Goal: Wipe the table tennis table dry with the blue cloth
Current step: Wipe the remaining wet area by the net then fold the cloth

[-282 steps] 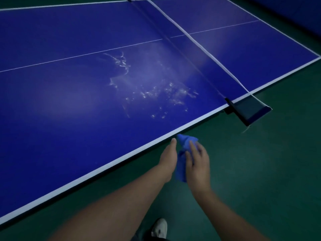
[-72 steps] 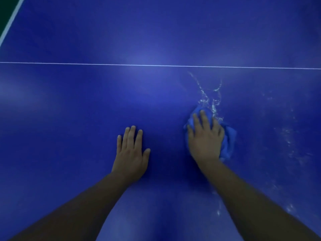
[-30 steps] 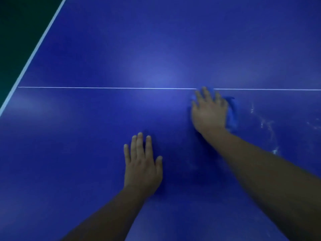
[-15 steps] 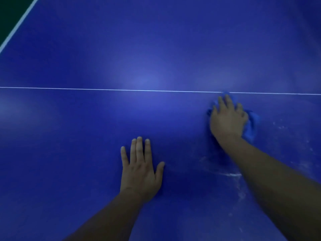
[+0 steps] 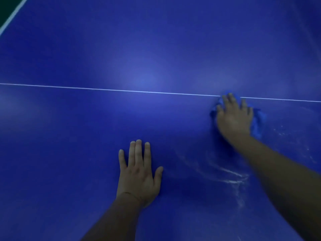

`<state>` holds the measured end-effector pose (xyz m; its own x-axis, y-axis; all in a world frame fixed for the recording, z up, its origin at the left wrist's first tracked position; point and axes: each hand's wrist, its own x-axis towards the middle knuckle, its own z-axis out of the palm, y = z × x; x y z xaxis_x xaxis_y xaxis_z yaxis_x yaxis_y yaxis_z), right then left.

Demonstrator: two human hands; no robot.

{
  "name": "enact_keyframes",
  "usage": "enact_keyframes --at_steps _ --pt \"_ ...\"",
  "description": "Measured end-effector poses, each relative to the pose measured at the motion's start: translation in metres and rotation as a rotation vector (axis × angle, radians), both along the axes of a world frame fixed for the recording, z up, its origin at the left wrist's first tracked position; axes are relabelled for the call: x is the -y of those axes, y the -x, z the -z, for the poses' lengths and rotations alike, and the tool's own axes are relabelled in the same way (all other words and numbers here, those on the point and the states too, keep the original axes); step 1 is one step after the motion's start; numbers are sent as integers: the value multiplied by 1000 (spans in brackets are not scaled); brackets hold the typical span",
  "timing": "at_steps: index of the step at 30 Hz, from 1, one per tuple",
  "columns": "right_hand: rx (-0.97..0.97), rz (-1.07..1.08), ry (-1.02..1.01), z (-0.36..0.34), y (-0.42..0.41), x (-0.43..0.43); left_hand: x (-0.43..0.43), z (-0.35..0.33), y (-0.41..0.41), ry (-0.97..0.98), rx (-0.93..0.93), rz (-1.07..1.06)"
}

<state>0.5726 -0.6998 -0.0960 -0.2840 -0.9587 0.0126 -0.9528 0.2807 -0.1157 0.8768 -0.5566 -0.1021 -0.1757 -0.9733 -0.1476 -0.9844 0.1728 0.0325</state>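
You are leaning over the blue tabletop (image 5: 86,136) with both arms reaching out. Your left hand (image 5: 139,174) is lying flat on the tabletop. Its fingers (image 5: 138,153) are straight and close together, the thumb is sticking out to the side, and it is holding nothing.

Your right hand (image 5: 233,119) is farther away and off to the right. It is pressing down on the blue cloth (image 5: 258,124). The fingers (image 5: 231,100) of that hand are spread out and lying on top of the cloth, not wrapped around it. This hand is a bit blurry.

The cloth is sitting scrunched up under your palm. Most of it is hiding under the hand, and some is poking out on the right side. The far tip of the cloth is covering a bit of the thin white line (image 5: 104,89) that is running across the tabletop.

Wet streaks (image 5: 231,176) are shining between your two arms, and small wet spots are showing to the right of the cloth. A white stripe (image 5: 13,14) is marking the edge at the top left, with dark floor (image 5: 5,4) past it.
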Motion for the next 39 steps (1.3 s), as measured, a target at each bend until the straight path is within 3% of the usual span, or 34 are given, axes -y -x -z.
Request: enact_keyframes --at_steps 3,6,9,13,15,18,21,23,26,29,31,33,36,37,39 --pt "-10 -101 -18 -4 2 22 1 2 1 14 -12 1" --pt "-26 -446 34 -2 -54 17 -3 -3 -1 9 -64 -14" --pt "-12 -884 110 0 -121 -60 -23 -6 -22 67 -152 -75" --pt "56 -1381 -132 -8 -138 -179 -82 -11 -72 90 -161 -203" --pt "99 -1346 -57 -5 -135 -152 -112 -12 -94 66 -137 -229" --pt "89 -916 66 2 -157 -46 -144 -9 -115 9 -110 -274" --pt "66 -754 -29 -15 -214 30 -161 -8 -123 -15 -95 -304" --pt "84 -864 0 -14 -260 34 -167 -9 -122 -7 -90 -333" --pt "105 -1225 69 -2 -289 -41 -173 -12 -123 3 -104 -352" --pt "134 -1621 -55 -6 -241 -153 -179 -14 -122 37 -145 -321" --pt "113 -1802 -168 -17 -199 -176 -185 -15 -119 47 -169 -286" --pt "100 -1625 -55 -17 -162 -147 -193 -17 -117 49 -192 -257" --pt "42 -844 85 -20 -125 -67 -207 -16 -115 35 -199 -238" --pt "8 -677 82 -19 -117 -56 -213 -15 -115 32 -205 -229" --pt "-25 -612 83 -14 -122 -64 -222 -11 -114 30 -219 -211"
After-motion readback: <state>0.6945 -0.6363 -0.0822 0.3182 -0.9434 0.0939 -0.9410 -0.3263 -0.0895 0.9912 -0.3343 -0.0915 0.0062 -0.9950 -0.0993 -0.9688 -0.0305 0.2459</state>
